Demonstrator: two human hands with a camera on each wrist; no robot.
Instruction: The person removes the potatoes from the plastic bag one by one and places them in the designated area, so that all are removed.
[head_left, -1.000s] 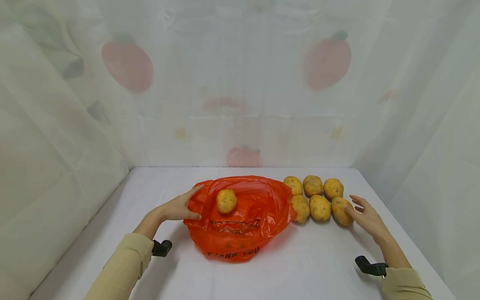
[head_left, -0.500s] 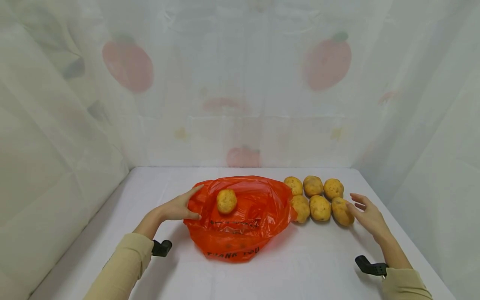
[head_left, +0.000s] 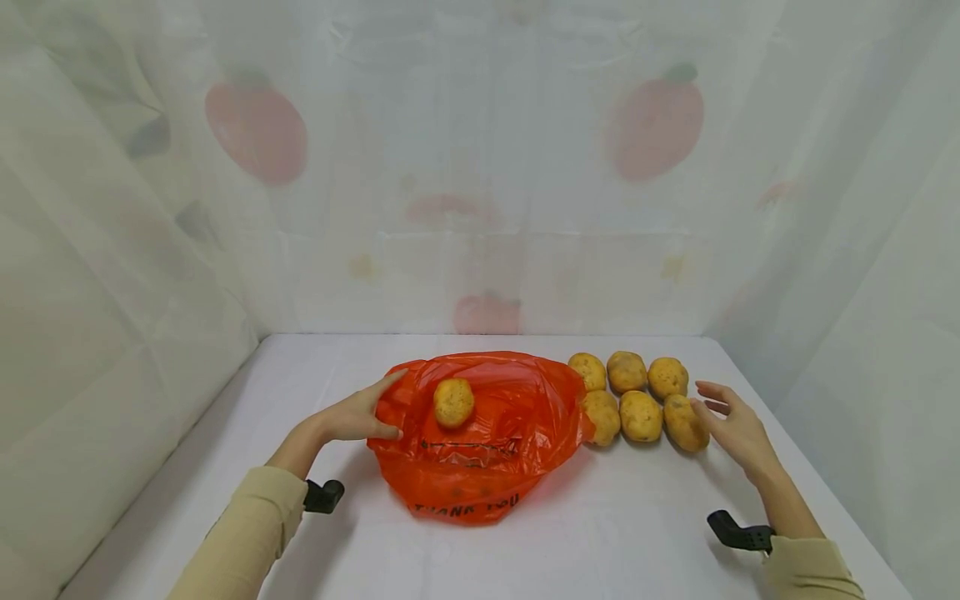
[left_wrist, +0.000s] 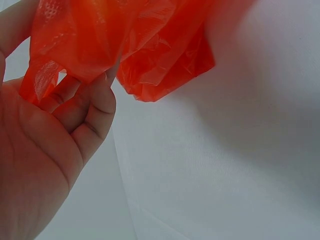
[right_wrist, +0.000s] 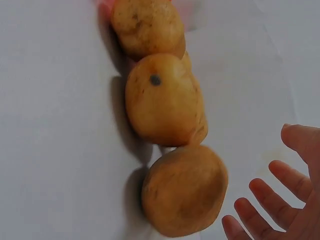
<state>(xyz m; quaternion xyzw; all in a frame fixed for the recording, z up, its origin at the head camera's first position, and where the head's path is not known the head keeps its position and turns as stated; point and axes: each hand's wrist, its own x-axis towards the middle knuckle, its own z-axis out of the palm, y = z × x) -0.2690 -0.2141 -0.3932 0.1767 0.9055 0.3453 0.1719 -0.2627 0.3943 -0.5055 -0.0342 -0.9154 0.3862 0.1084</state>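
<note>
My left hand (head_left: 352,417) holds the left side of a red plastic bag (head_left: 495,487) marked "THANK YOU". In the left wrist view, curled fingers (left_wrist: 92,102) grip the thin bag film. The bag's mouth gapes, and one potato (head_left: 453,403) lies inside it. At the table's right, my right hand (head_left: 738,429) hovers beside the nearest-right potato (head_left: 686,423) of a group. Its fingers are spread and relaxed around nothing. In the right wrist view a gap separates those fingers from the closest potato (right_wrist: 185,191); whether the thumb touches it cannot be told from the head view.
Several more potatoes, among them a front-row potato (head_left: 641,416) and a back-row potato (head_left: 626,372), stand in two rows against the bag's right side. The white table (head_left: 570,542) ends at pale curtains (head_left: 480,275) behind and at both sides.
My right hand has shifted slightly upward in the head view, by the end potato. My left hand, the bag and the potato inside look unmoved.
</note>
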